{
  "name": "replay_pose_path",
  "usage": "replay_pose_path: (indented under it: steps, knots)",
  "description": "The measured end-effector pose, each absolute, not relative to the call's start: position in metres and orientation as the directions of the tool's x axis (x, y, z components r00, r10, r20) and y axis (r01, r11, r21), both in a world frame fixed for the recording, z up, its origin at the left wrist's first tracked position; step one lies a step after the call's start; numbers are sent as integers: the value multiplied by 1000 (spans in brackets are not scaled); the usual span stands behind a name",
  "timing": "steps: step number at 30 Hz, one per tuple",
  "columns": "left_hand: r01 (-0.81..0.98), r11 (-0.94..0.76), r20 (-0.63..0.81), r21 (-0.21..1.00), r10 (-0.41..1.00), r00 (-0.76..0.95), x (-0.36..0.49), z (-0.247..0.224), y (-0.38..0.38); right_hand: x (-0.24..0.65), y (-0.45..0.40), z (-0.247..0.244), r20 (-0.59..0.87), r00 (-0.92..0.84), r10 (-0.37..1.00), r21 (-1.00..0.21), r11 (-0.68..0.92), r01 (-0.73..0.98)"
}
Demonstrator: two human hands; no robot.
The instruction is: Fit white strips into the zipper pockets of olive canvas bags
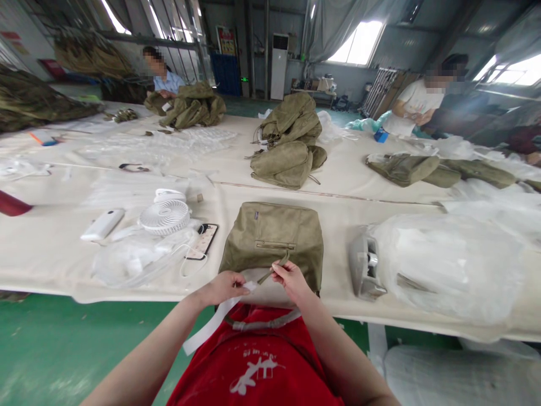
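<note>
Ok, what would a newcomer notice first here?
The red garment at bottom centre probably stands out first. Above it, the left hand holds a white strip and the right hand an olive strap, over an olive bag. A white fan lies left of the bag.

The olive bag [289, 224] (dark-labelled, zip-fronted) lies at the table edge [338, 301].

Fan [164, 217] left of bag [274, 231], dispenser [364, 270] right
</note>
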State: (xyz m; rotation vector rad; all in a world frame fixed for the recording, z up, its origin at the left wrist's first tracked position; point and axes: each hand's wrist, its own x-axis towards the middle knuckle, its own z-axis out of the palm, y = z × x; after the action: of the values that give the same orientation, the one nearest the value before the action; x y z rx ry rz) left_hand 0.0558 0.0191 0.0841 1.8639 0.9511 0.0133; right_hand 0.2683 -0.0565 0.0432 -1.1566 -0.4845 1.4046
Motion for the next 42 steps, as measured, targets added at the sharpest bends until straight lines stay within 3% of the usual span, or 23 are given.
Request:
replay_pose_path:
  steps: [16,27,34,38,42]
  knots:
    - [621,-261,-410,739,558,722,67,81,24,261,-51,39,-409,270,872,-863,-272,-426]
    - [659,-236,-388,714,651,653,102,76,41,262,-42,43,-397,260,880,-911,-342,-232]
    - [696,-269,-400,665,660,636,131,81,58,297,-16,39,-574,305,760,-804,-451,-389]
    - [713,-311,-409,629,648,643,154,79,62,302,-7,32,-476,330,815,-872,-485,-61]
    - [726,-349,-431,592,625,651,163,75,54,312,-5,27,-198,389,899,-880,-338,334]
